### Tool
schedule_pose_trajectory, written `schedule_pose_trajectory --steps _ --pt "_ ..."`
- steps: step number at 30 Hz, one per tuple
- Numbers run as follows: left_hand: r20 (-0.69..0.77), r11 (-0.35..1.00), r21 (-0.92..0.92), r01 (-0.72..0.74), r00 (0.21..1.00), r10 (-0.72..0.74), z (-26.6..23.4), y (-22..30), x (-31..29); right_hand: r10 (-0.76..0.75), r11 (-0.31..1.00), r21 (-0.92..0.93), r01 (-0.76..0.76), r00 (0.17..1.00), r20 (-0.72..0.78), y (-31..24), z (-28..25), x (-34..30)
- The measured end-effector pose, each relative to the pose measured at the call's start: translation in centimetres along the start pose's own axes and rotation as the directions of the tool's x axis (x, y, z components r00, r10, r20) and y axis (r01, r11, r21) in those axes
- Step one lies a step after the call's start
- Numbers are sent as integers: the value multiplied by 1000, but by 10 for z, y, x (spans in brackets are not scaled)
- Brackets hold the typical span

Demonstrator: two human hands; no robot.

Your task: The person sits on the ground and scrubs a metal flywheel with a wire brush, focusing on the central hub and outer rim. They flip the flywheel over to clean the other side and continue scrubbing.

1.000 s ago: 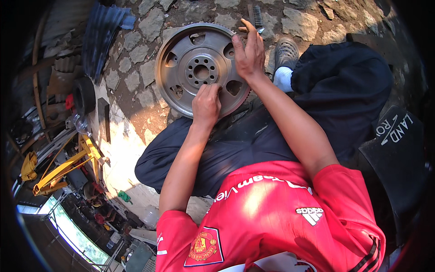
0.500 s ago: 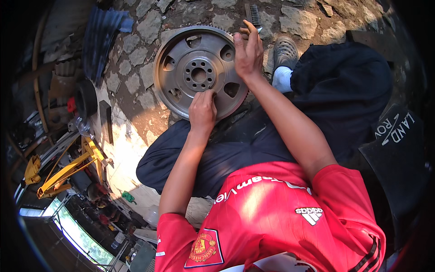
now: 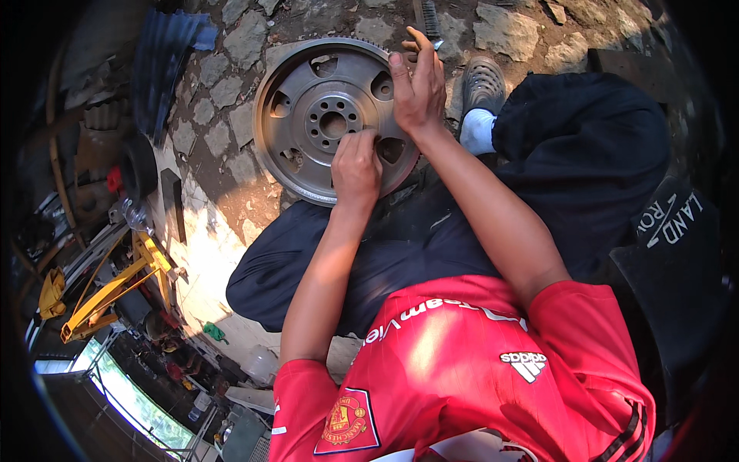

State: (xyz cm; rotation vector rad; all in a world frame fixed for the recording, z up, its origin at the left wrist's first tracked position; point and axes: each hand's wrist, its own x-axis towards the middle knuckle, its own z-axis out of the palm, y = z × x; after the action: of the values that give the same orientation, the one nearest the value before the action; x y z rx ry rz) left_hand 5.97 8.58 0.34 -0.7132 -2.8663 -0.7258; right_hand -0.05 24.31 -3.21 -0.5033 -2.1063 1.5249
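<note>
Red short-sleeved shirt (image 3: 454,358): fills the lower middle, an arm reaching forward from each sleeve.
Dark navy cloth trousers (image 3: 585,146): legs bent and spread wide, knees out to both sides.
Round grey metal toothed wheel (image 3: 302,123): face up in front of the person, between the knees, near edge beside the trousers; a central hole, a ring of small holes and larger windows pierce it.
Right forearm (image 3: 489,204): slants forward and inward from a bent elbow.
Left forearm (image 3: 327,269): runs forward, leaning slightly right.
Right hand (image 3: 419,88): raised on edge at the wheel's right rim, fingers loosely bent and close together, thumb standing apart.
Left hand (image 3: 358,165): knuckles up over the wheel's near face, below the hub, fingers curled and pressed together; cannot tell whether they pinch anything.
Grey perforated shoe (image 3: 483,83): right of the right hand.
Dark-bristled brush (image 3: 431,23): just beyond the right fingertips.
</note>
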Motion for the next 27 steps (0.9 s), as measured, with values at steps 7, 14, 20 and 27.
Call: schedule_pose_trajectory --steps 7,14,20,27 --pt "57 998 63 22 998 -25 -15 -6 -25 32 999 43 -32 999 17 4 -2 2" --pt "24 999 53 -14 1000 13 4 3 6 -41 997 -61 42 999 26 -1 -2 1" --pt "37 999 17 41 998 -41 -20 -18 -32 49 998 41 -48 999 -19 9 2 4" --pt "-105 992 -120 -48 994 35 6 -9 4 108 994 -1 -108 994 6 7 3 5"
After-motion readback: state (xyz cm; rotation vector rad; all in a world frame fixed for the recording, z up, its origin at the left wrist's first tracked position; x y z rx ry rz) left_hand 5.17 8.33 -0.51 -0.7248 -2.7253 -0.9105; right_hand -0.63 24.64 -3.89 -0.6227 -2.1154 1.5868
